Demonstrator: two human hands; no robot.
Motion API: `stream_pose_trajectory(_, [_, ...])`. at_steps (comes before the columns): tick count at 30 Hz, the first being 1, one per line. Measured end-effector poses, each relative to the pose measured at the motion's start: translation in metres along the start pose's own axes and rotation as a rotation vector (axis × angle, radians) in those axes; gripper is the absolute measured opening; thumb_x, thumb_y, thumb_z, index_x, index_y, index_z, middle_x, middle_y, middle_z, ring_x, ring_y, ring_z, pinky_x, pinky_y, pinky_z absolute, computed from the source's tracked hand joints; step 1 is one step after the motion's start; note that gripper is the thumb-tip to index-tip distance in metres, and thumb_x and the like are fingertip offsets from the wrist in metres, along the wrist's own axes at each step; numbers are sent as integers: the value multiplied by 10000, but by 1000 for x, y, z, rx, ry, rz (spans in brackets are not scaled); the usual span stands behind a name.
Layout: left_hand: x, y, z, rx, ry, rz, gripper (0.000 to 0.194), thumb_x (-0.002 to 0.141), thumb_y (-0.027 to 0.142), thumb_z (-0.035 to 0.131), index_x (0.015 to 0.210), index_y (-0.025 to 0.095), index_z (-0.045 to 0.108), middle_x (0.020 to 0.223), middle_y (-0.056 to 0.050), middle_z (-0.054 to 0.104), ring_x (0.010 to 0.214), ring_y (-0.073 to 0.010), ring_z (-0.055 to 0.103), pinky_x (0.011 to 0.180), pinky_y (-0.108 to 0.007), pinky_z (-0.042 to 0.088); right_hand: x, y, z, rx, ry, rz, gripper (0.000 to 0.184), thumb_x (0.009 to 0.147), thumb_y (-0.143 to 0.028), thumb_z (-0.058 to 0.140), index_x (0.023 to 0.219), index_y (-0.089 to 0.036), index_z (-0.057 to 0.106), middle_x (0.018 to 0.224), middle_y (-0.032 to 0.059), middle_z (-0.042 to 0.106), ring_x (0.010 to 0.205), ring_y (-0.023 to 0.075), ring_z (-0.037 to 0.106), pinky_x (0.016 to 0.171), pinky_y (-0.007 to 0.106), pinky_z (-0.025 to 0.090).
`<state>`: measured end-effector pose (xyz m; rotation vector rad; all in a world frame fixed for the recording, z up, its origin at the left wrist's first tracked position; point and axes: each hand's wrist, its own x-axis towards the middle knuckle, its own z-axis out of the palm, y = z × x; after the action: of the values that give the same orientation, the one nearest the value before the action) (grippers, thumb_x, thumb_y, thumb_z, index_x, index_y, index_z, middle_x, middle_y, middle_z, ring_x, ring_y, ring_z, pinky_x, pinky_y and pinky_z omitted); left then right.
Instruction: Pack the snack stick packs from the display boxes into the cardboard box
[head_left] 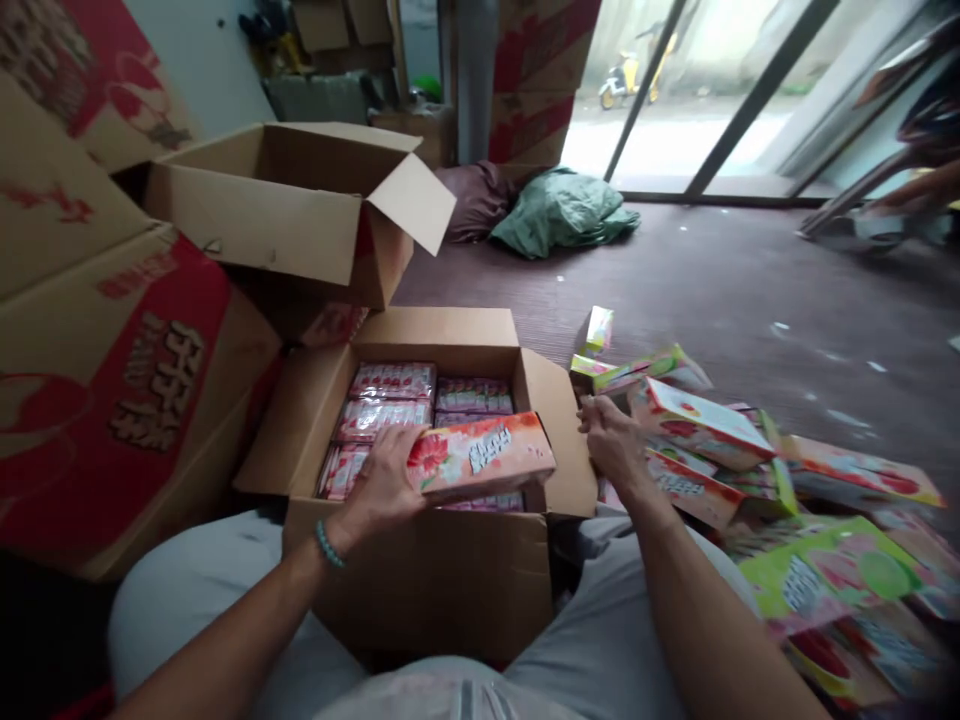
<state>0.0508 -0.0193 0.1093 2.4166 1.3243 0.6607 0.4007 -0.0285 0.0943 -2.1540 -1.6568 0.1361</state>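
Note:
My left hand (386, 470), with a beaded bracelet on the wrist, grips one end of a long pink-orange printed carton (484, 455). That carton is tilted over an open cardboard box (420, 570) between my legs. Shrink-wrapped packs (386, 415) with red prints fill the box's left side, and purple packs (472, 395) lie on its right. Beside the box's right flap (559, 430) is my right hand (611, 440), its fingers drawn together; whatever may be in them I cannot make out. A pile of printed cartons (705, 425) lies just right of that hand.
A larger open cardboard box (270, 215) stands at the back left. Big red-printed boxes (142, 390) crowd my left side. A green sack (566, 210) lies on the floor near the glass door. Green cartons (832, 575) spread to my right, and part of a person (930, 190) shows at far right.

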Motion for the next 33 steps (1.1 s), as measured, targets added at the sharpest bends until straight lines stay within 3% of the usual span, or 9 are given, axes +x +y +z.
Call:
stream_pose_trajectory(3, [-48, 1, 7, -31, 2, -7, 736, 664, 268, 739, 1334, 160, 454, 1225, -144, 559, 1137, -314, 514, 994, -460, 450, -31, -44, -2, 146, 7, -123, 330, 987, -367, 343, 850, -191, 586, 723, 37, 635, 636, 149, 548, 611, 250, 318])
stream_pose_trajectory(6, [-78, -5, 22, -53, 50, 10, 846, 659, 400, 790, 1361, 140, 395, 1273, -172, 528, 1196, -340, 482, 1046, -501, 413, -64, -94, -10, 64, -199, -383, 276, 982, -309, 356, 848, -199, 571, 757, 33, 648, 657, 146, 565, 597, 260, 283])
stream_pose_trajectory(9, [-86, -10, 33, -53, 150, -8, 957, 621, 551, 805, 1363, 128, 373, 1287, -197, 501, 1221, -358, 462, 1059, -521, 400, -89, -144, -18, -146, -473, -597, 181, 927, -193, 410, 884, -203, 586, 818, 32, 674, 665, 147, 584, 570, 283, 237])
stream_pose_trajectory(12, [-85, -12, 41, -75, 279, -51, 951, 581, 622, 794, 1304, 137, 409, 1224, -187, 515, 1176, -357, 481, 1029, -535, 419, -101, -188, -17, -317, -630, -744, 178, 907, -184, 445, 965, -206, 613, 867, 51, 690, 709, 171, 622, 566, 293, 247])
stream_pose_trajectory(18, [-88, -8, 43, -159, 322, -23, 619, 637, 308, 710, 1174, 145, 451, 1109, -156, 534, 1079, -323, 503, 947, -512, 471, -111, -236, -9, -500, -683, -839, 241, 933, -133, 398, 1008, -158, 626, 920, 110, 697, 820, 230, 666, 607, 309, 382])
stream_pose_trajectory(22, [-87, -9, 43, -170, 329, -17, 548, 635, 227, 662, 1135, 159, 448, 1078, -138, 534, 1032, -302, 499, 919, -484, 483, -118, -246, -7, -619, -675, -827, 272, 927, -91, 392, 1073, -133, 617, 997, 140, 691, 887, 255, 669, 667, 330, 449])
stream_pose_trajectory(26, [-84, -10, 46, -154, 343, -23, 466, 699, 307, 672, 1089, 163, 462, 1039, -125, 542, 987, -285, 501, 907, -467, 484, -117, -240, -7, -676, -712, -840, 271, 934, -96, 391, 1074, -129, 621, 1022, 155, 685, 912, 247, 663, 714, 330, 459])
stream_pose_trajectory(29, [-83, -11, 45, -144, 316, -26, 509, 705, 310, 698, 1127, 154, 460, 1054, -124, 546, 1000, -282, 502, 920, -455, 478, -107, -217, -14, -689, -690, -839, 259, 943, -118, 391, 1073, -141, 614, 1011, 149, 677, 900, 231, 658, 698, 315, 435])
stream_pose_trajectory(33, [-82, -14, 42, -143, 260, -20, 623, 678, 345, 757, 1179, 135, 451, 1095, -137, 540, 1038, -291, 495, 953, -452, 470, -83, -158, -33, -783, -627, -696, 263, 927, -92, 390, 1048, -148, 617, 953, 129, 679, 865, 213, 659, 657, 300, 378])
